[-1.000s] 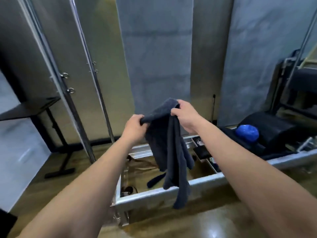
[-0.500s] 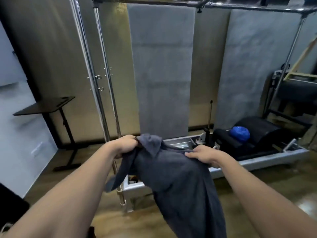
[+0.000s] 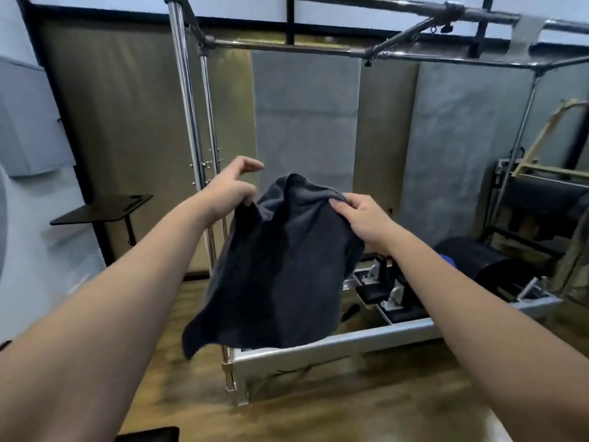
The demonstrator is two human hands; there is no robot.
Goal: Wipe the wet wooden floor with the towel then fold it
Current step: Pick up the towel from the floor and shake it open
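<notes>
A dark grey towel [image 3: 280,269] hangs spread in the air in front of me, above the wooden floor [image 3: 334,409]. My left hand [image 3: 231,188] pinches its upper left edge low down, with the index finger and thumb lifted free above. My right hand [image 3: 361,215] grips the upper right edge, thumb on top of the cloth. The towel's top bulges up between the two hands and its lower left corner trails down toward the floor.
A metal-framed exercise bed [image 3: 350,342] stands right behind the towel, with chrome uprights [image 3: 188,122] and overhead bars. A black barrel pad [image 3: 471,260] lies on its right. A small black stand table [image 3: 105,208] is at the left wall. Padded panels line the back wall.
The towel has risen and opened out wider between my hands. My left hand has loosened, its upper fingers now lifted off the cloth. The view has tilted upward.
</notes>
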